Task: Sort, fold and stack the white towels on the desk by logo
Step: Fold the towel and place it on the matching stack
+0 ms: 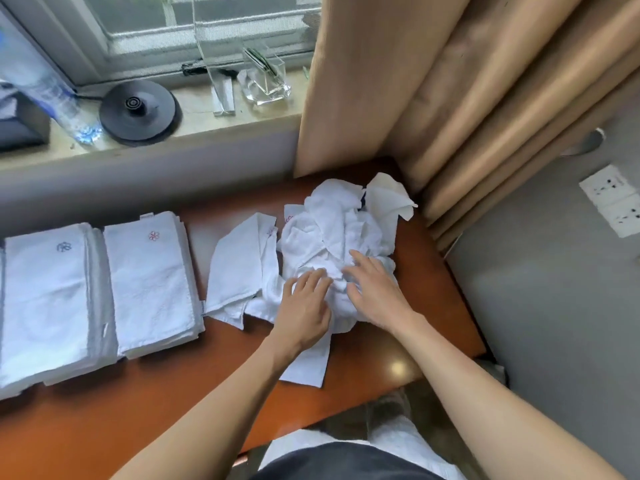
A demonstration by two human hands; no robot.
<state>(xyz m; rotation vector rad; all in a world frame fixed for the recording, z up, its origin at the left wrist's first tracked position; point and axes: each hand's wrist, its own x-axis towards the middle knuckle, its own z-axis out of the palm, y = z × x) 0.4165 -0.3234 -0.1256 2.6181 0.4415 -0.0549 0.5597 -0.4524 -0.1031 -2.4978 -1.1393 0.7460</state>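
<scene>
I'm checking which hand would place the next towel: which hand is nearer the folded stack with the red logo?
Left. The left hand rests on the crumpled pile, right of the red-logo stack; the right hand rests on the pile too, farther right.

Two stacks of folded white towels sit on one brown wooden desk [138,410]: one blue-logo stack [45,299], one red-logo stack [152,285]. One crumpled heap of loose white towels [339,230], their number unclear. One left hand [304,303], one right hand [377,292]. One round black kettle base [138,110].

White towels [332,237], red logo [153,235], blue logo [64,247]; orange-brown desk [138,393]; tan curtain [450,81]
</scene>
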